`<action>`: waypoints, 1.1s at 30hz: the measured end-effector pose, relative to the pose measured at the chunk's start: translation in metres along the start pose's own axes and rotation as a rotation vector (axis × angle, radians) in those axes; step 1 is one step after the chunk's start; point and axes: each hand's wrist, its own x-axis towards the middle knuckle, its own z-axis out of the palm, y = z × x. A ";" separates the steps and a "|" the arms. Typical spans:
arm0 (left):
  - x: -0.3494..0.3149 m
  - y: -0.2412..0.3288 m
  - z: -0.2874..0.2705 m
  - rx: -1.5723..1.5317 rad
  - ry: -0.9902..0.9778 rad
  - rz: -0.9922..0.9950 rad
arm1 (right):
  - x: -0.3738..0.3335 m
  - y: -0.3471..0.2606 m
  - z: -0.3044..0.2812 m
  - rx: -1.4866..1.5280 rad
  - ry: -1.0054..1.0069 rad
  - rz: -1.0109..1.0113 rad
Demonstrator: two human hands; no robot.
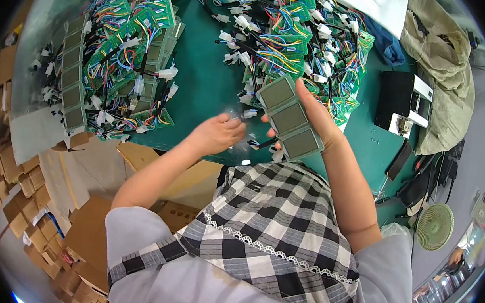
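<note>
My right hand [317, 113] is wrapped around a row of three display boards [289, 116] with grey rectangular screens in pale green frames. The screens face up, tilted, over the table's near edge. Cables with white plugs [249, 114] hang out on the left side of these boards. Beside them, my left hand [219, 134] has its fingers curled together near the plugs. Blur at its fingertips hides what they hold, if anything. Just beyond the held boards lies a heap of green circuit boards [290, 43] with coloured wires and white connectors.
Another pile of wired circuit boards [127, 40], with rows of grey screens [75, 53], covers the left of the green table [197, 79]. To the right stand a black and white device [404, 104], a beige cloth [440, 64] and a small green fan [435, 226]. Cardboard boxes [90, 236] lie lower left.
</note>
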 end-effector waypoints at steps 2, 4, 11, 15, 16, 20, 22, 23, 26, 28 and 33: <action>-0.001 -0.003 0.005 -0.150 -0.061 -0.090 | -0.001 -0.003 0.005 0.017 0.025 -0.006; 0.013 -0.003 -0.015 -0.308 -0.117 -0.178 | -0.007 -0.004 0.008 -0.060 0.065 -0.025; 0.078 -0.018 -0.082 -0.367 0.186 -0.047 | 0.009 0.014 0.013 -0.061 0.116 -0.056; 0.078 -0.023 -0.084 -0.420 0.161 -0.039 | 0.003 0.007 0.030 -0.056 0.171 -0.043; 0.078 -0.024 -0.084 -0.436 0.156 -0.035 | 0.002 0.007 0.029 -0.054 0.174 -0.045; 0.079 -0.027 -0.082 -0.468 0.186 -0.017 | 0.000 0.007 0.025 -0.103 0.062 0.000; 0.079 -0.025 -0.083 -0.480 0.196 -0.028 | -0.001 0.007 0.027 -0.112 0.073 0.014; 0.078 -0.023 -0.083 -0.490 0.208 -0.038 | -0.001 0.007 0.029 -0.116 0.108 0.015; 0.074 -0.017 -0.086 -0.435 0.168 -0.075 | -0.003 0.005 0.031 -0.135 0.165 0.013; 0.072 -0.016 -0.088 -0.412 0.161 -0.070 | -0.002 0.006 0.031 -0.149 0.188 0.012; 0.071 -0.015 -0.087 -0.382 0.152 -0.053 | -0.009 0.002 0.045 -0.218 0.275 0.026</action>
